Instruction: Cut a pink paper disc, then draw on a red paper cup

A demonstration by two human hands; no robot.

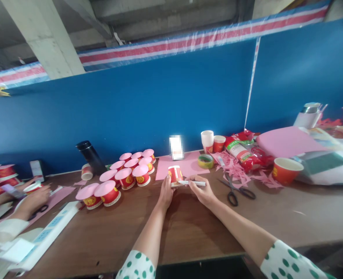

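My left hand [166,190] is closed around the side of a small red paper cup [175,173] with a white edge, held just above the table in front of me. Pinched in the fingers of my right hand [203,190] is a slim white pen [200,183]. Its tip points left and reaches the lower part of the cup; whether it touches cannot be made out. Behind the cup lies a pink sheet [162,169], with a bright phone-like screen [176,148] standing on it. Black scissors [238,190] lie right of my right hand.
Left of me stand several red cups topped with pink discs [124,175], a black bottle [91,158] and a white power strip [47,234]. To the right are a tape roll [205,161], stacked cups [207,141], pink paper scraps [234,170] and an orange-red cup [286,171]. A co-worker's hands [33,199] work far left.
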